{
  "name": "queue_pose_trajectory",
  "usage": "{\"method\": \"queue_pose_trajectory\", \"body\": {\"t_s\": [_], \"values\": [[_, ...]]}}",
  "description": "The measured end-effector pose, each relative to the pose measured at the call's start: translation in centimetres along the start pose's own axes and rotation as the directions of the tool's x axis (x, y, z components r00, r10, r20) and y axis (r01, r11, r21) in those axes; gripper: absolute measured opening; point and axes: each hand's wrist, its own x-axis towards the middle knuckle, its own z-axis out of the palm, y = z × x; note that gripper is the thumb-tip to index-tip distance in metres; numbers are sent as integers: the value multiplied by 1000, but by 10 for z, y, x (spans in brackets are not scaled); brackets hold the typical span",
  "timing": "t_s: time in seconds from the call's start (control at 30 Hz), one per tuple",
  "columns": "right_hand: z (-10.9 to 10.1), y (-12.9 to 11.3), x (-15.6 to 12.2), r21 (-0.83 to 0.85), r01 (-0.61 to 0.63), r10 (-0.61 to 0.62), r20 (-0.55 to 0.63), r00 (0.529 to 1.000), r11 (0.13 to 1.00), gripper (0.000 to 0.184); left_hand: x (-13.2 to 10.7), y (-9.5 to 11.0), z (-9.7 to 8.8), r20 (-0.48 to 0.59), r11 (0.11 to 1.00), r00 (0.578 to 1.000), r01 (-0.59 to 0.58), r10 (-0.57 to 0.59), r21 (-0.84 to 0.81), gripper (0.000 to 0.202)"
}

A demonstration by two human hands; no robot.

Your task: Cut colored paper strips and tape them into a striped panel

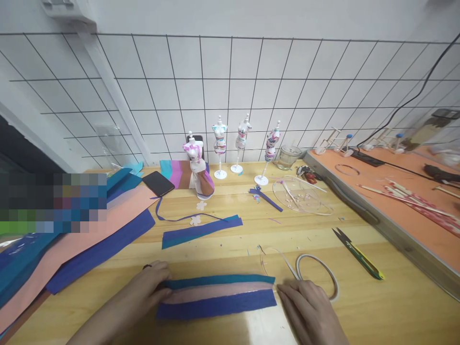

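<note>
A layered paper strip in teal, pink and purple lies flat near the table's front edge. My left hand rests on its left end, fingers pressed together on the paper. At the strip's right end my right hand lies flat with fingers stretched out, touching the paper's edge. A white tape ring lies just behind my right hand.
A second teal-purple strip lies mid-table. Large paper sheets spread at left. Small mannequins, a dressed one, a phone, a clear dish, thread snips and an orange board stand around.
</note>
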Motion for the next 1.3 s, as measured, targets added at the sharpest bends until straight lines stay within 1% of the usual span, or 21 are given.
{"method": "queue_pose_trajectory", "body": {"t_s": [0.17, 0.3, 0.47, 0.53, 0.67, 0.77, 0.97, 1.1, 1.23, 1.3], "values": [[-1, 3, 0, 0, 21, -21, -5, 1000, 1000, 20, 0, 1, -1, 9, 999, 1000, -27, 27, -19, 11], [0, 7, 0, -24, 66, -65, 21, 998, 998, 18, -2, 3, -4, 18, 998, 1000, -17, 19, -66, 12], [1, 7, 0, -27, 45, -45, 8, 999, 999, 19, -3, -1, -4, 40, 993, 999, -4, 9, -118, 10], [1, 8, 0, -24, 51, -50, 14, 999, 998, 18, -3, -2, -4, 41, 994, 999, -3, 8, -113, 10], [1, 7, -1, -19, 37, -37, 31, 999, 999, 18, -2, 2, -5, 23, 995, 999, 38, -36, -94, 12], [0, 4, -1, -7, 29, -28, 19, 999, 1000, 19, -3, 4, -6, 19, 995, 999, 44, -43, -86, 12], [1, -1, 1, -3, 8, -8, -20, 1000, 1000, 21, -6, 8, -5, 64, 993, 993, 99, -95, -57, 10], [0, 0, 1, -7, 7, -7, -18, 1000, 1000, 21, -3, 8, -3, 39, 993, 998, 62, -59, -96, 6], [-1, 0, 1, -12, 4, -4, -17, 1000, 1000, 22, 3, 2, 1, -10, 991, 1000, 27, -29, -132, 11], [0, -1, 1, -17, -6, 6, -15, 1000, 1000, 22, 5, 0, 2, -24, 989, 999, 20, -24, -146, 8]]}}
